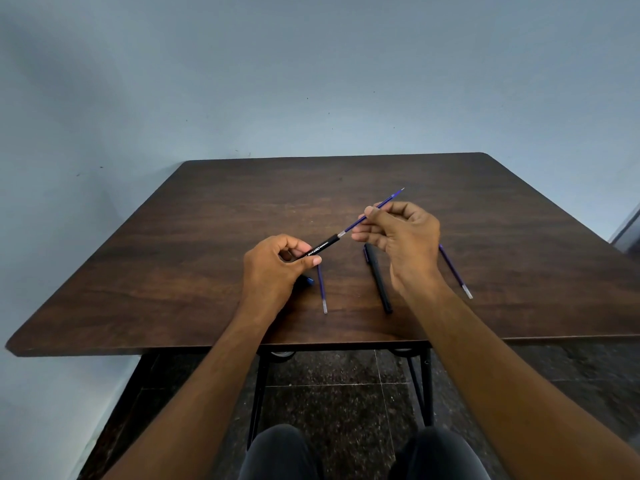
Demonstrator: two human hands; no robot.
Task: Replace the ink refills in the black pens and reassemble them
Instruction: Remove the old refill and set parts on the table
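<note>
1. Two hands up: my left hand (277, 268) grips the black plastic pen barrel (320, 249) above the dark wooden surface (173, 271).
2. My right hand's (403, 237) fingers (372, 213) pinch the thin blue ink refill (363, 218), its end at the barrel's mouth.

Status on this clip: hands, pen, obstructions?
Left hand grips pen barrel. Right hand pinches refill at barrel mouth. Nothing blocking.
</note>
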